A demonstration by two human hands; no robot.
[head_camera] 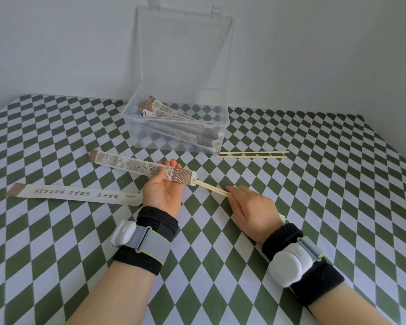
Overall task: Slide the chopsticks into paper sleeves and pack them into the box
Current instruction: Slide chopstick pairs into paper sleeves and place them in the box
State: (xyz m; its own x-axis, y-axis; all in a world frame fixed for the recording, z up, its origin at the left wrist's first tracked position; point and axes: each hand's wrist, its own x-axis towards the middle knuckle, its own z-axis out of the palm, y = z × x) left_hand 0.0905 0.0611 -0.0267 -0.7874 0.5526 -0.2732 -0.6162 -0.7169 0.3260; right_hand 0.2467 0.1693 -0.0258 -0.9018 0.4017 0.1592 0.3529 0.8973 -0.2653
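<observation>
The left hand (161, 186) holds a paper sleeve (136, 165) angled up-left, while the right hand (251, 207) pinches two chopsticks (211, 189) aligned with it, tips entering its open end.

On my feed, a plain, pale grey-white wall (56, 43) with a matte finish fills the upper half of the view. It meets the worktop (326, 174) along a straight line at the back, and on the right the worktop's edge runs off diagonally against the same pale surface. A cloth (45, 127) printed in dark green and white diamonds covers the worktop. It lies flat, with a slightly wavy back edge. The light is soft and even and throws only faint shadows. I cannot tell its source.
</observation>
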